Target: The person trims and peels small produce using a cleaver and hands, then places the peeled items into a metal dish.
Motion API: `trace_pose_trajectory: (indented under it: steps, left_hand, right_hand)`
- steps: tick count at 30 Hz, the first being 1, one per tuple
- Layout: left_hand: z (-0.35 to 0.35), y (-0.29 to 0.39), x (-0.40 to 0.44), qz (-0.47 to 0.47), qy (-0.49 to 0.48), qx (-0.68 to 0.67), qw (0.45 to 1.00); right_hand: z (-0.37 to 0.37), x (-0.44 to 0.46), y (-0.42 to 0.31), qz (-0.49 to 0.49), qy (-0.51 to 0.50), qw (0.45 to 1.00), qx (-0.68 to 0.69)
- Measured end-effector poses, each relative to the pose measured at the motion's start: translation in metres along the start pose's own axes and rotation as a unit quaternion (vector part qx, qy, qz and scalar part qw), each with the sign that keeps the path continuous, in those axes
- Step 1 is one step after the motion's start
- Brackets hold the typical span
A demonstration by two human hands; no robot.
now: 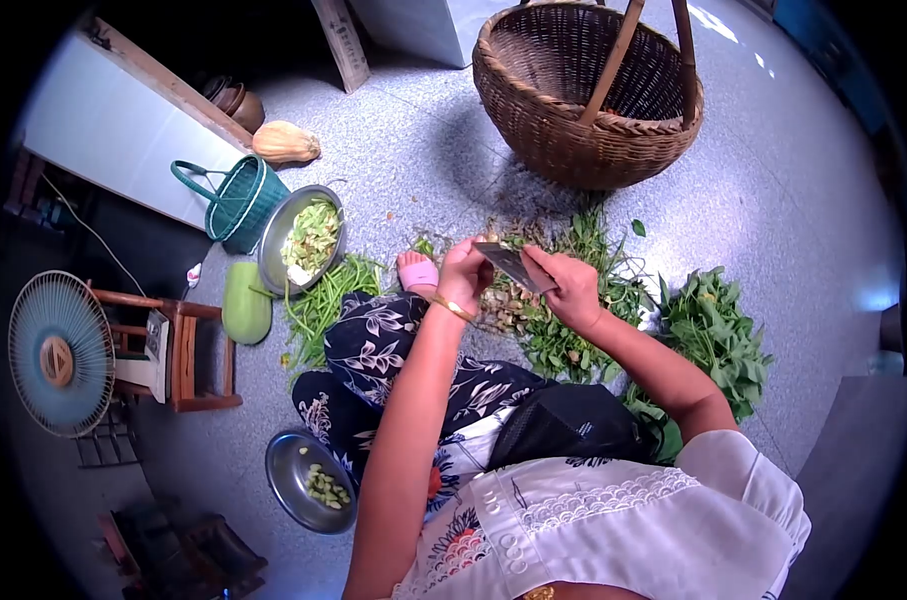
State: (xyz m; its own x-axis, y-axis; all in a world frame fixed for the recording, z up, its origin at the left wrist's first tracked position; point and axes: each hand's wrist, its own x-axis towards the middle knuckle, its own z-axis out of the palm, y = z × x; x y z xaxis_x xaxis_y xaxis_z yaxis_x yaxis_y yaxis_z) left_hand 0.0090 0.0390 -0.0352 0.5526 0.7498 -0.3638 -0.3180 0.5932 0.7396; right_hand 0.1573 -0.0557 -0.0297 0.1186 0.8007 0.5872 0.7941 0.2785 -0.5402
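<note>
My right hand [570,288] grips a kitchen knife [513,264] with a broad grey blade, held above the floor in front of me. The blade points left, its far end by my left hand [463,276]. The left fingers are curled closed near that end; what they hold, if anything, is hidden. Below both hands lie loose leafy greens and trimmings [543,335] on the floor. A bigger heap of leafy greens [713,335] lies by my right arm. To the left, a metal bowl [269,250] holds cut pale-green vegetable, beside a pile of long green stalks or beans [318,318].
A large wicker basket [543,130] stands ahead. Leftward are a teal basket [238,205], a tan squash [285,143], a green gourd [245,310], a wooden chair [188,350] and a fan [61,350]. Another metal bowl [298,508] with cut pieces sits by my knee.
</note>
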Motion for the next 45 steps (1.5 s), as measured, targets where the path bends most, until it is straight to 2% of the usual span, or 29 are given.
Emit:
trace_pose_trajectory:
  steps: [2, 3, 4, 6, 7, 9, 10, 12, 13, 15, 16, 18, 19, 21, 22, 24, 25, 26, 28, 30, 31, 34, 35, 36, 38, 40, 42, 44, 45]
  left_hand:
    - [-0.003, -0.012, 0.014, -0.022, 0.013, -0.011, 1.000]
    - [-0.040, -0.039, 0.040, 0.056, -0.054, 0.143, 0.987]
    - [-0.027, -0.034, 0.030, 0.056, -0.053, 0.143, 0.987]
    - [0.012, -0.016, 0.001, 0.065, 0.007, -0.008, 0.998]
    - [0.008, -0.018, 0.004, 0.065, 0.007, -0.008, 0.998]
    - [-0.008, -0.029, 0.017, 0.163, -0.031, 0.136, 0.977]
    - [-0.012, -0.031, 0.021, 0.163, -0.031, 0.136, 0.977]
    - [-0.020, -0.037, 0.028, 0.272, -0.012, 0.374, 0.887]
    - [-0.020, -0.039, 0.030, 0.273, -0.012, 0.373, 0.887]
    - [-0.021, -0.044, 0.033, 0.345, 0.027, 0.365, 0.864]
    - [-0.018, -0.040, 0.029, 0.345, 0.027, 0.365, 0.864]
    - [-0.003, -0.023, 0.016, 0.243, 0.027, 0.318, 0.916]
    - [0.005, -0.014, 0.007, 0.244, 0.027, 0.318, 0.916]
    - [0.017, -0.003, -0.007, 0.318, 0.053, 0.474, 0.819]
    - [0.012, -0.006, -0.003, 0.318, 0.053, 0.474, 0.819]
    - [-0.003, -0.016, 0.007, 0.188, 0.054, 0.392, 0.899]
    - [0.022, -0.007, -0.012, 0.166, 0.002, 0.307, 0.937]
    - [0.021, -0.012, -0.011, 0.160, -0.003, 0.357, 0.920]
    - [0.022, -0.018, -0.010, 0.165, -0.068, 0.221, 0.959]
    - [0.027, -0.008, -0.013, 0.159, -0.060, 0.196, 0.966]
    - [0.024, -0.006, -0.013, 0.126, -0.045, 0.152, 0.979]
    - [0.023, 0.004, -0.016, 0.152, -0.029, 0.082, 0.984]
    - [0.020, 0.007, -0.014, 0.149, -0.034, 0.031, 0.988]
    - [0.017, 0.008, -0.014, 0.144, -0.030, 0.030, 0.989]
    - [0.021, 0.019, -0.018, 0.158, -0.073, -0.049, 0.984]
    - [0.018, 0.023, -0.019, 0.158, -0.083, -0.064, 0.982]
    - [0.012, 0.024, -0.016, 0.153, -0.099, -0.081, 0.980]
    - [0.008, 0.024, -0.013, 0.154, -0.100, -0.092, 0.979]
    - [0.006, 0.023, -0.012, 0.165, -0.071, -0.063, 0.982]
  right_hand:
    - [-0.001, 0.002, -0.006, -0.011, -0.010, 1.000, -0.023]
    - [-0.002, 0.003, -0.009, -0.011, -0.011, 1.000, -0.023]
    - [-0.003, 0.005, -0.013, -0.013, -0.012, 0.999, -0.033]
    - [-0.003, 0.006, -0.015, -0.015, -0.013, 0.999, -0.042]
    - [-0.003, 0.006, -0.014, -0.014, -0.015, 0.999, -0.045]
    - [-0.003, 0.006, -0.015, -0.013, -0.017, 0.999, -0.048]
    - [-0.004, 0.006, -0.015, -0.015, -0.015, 0.999, -0.045]
    - [-0.005, 0.007, -0.017, -0.016, -0.013, 0.999, -0.044]
    - [-0.006, 0.008, -0.018, -0.017, -0.012, 0.999, -0.048]
    - [-0.007, 0.009, -0.018, -0.018, -0.011, 0.998, -0.051]
    - [-0.007, 0.009, -0.018, -0.017, -0.015, 0.998, -0.051]
    - [-0.007, 0.009, -0.018, -0.016, -0.018, 0.998, -0.051]
    - [-0.006, 0.008, -0.017, -0.016, -0.019, 0.999, -0.047]
    - [-0.007, 0.008, -0.017, -0.017, -0.021, 0.999, -0.045]
    - [-0.007, 0.008, -0.017, 0.007, -0.020, 0.999, -0.039]
    - [-0.005, 0.008, -0.014, 0.032, -0.018, 0.999, -0.033]
    - [-0.001, 0.008, -0.006, 0.113, -0.081, 0.989, -0.051]
    - [0.004, 0.007, 0.004, 0.193, -0.143, 0.968, -0.068]
    - [0.019, -0.004, 0.029, 0.204, -0.157, 0.963, -0.085]
    - [0.027, -0.019, 0.048, 0.296, -0.230, 0.922, -0.096]
    - [0.032, -0.029, 0.059, 0.297, -0.232, 0.921, -0.096]
    - [0.035, -0.047, 0.087, 0.328, -0.244, 0.903, -0.130]
    - [0.033, -0.051, 0.093, 0.425, -0.235, 0.874, -0.013]
    - [0.030, -0.057, 0.099, 0.515, -0.220, 0.822, 0.103]
    - [0.026, -0.063, 0.109, 0.523, -0.211, 0.816, 0.127]
    - [0.024, -0.062, 0.117, 0.494, -0.182, 0.844, 0.103]
    - [0.015, -0.056, 0.118, 0.510, -0.193, 0.831, 0.107]
    - [0.011, -0.053, 0.119, 0.490, -0.176, 0.847, 0.110]
    - [0.010, -0.052, 0.119, 0.449, -0.158, 0.877, 0.071]
